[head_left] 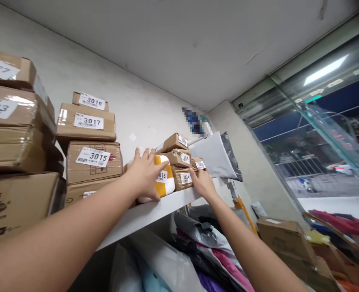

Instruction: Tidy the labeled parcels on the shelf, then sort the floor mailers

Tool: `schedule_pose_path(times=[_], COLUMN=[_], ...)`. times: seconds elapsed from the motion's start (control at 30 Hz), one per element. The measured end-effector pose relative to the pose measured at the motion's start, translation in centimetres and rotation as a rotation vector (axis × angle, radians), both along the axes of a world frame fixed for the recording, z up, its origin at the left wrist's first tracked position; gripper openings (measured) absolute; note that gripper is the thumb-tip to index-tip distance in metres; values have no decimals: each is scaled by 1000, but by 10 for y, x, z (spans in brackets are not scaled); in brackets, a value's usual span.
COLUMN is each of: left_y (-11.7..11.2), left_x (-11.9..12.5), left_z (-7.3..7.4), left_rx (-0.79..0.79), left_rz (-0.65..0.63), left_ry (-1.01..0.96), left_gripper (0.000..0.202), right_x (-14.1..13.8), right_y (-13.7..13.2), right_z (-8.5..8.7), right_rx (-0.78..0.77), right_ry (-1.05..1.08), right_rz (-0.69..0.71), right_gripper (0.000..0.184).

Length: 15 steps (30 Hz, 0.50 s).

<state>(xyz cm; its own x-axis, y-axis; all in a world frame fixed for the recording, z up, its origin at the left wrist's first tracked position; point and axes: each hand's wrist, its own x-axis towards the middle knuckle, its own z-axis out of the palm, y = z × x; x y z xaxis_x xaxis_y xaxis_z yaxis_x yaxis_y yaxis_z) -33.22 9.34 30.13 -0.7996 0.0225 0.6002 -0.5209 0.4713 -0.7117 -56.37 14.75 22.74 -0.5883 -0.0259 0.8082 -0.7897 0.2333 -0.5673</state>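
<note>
My left hand (145,172) reaches up to the white shelf, its fingers spread against the left side of a yellow and white package (161,187) labelled 3016. The thumb lies low across the front of that package. My right hand (203,182) is at the shelf edge, thumb apart from the bent fingers, touching the small parcels there. Beside its thumb sits a brown box (182,181) labelled 3024, with box 3025 (179,157) and a further small box (177,142) stacked on top. Another small labelled box (198,163) stands just behind my right fingers.
Brown boxes labelled 3015 (94,162), 3017 (86,121) and 3019 (91,101) are stacked to the left, near larger cartons (11,154). A grey-white mailer bag (211,156) leans at the shelf's right end. Bagged parcels (167,255) fill the space below; cartons (285,239) stand right.
</note>
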Motion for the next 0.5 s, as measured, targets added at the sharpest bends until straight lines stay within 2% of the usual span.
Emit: schedule_pose_path(times=[0.07, 0.2, 0.5], left_y=[-2, -8, -16], left_x=[-3, 3, 18], left_z=[5, 4, 7], left_rx=[13, -51, -63], left_rz=[13, -63, -50], left_ry=[-8, 9, -3], left_gripper=[112, 101, 103], right_x=[0, 0, 8], right_y=[-3, -6, -5], right_z=[-1, 4, 2], right_rx=[17, 10, -15], right_ry=[-2, 5, 12], right_rz=[-1, -20, 47], right_gripper=[56, 59, 63])
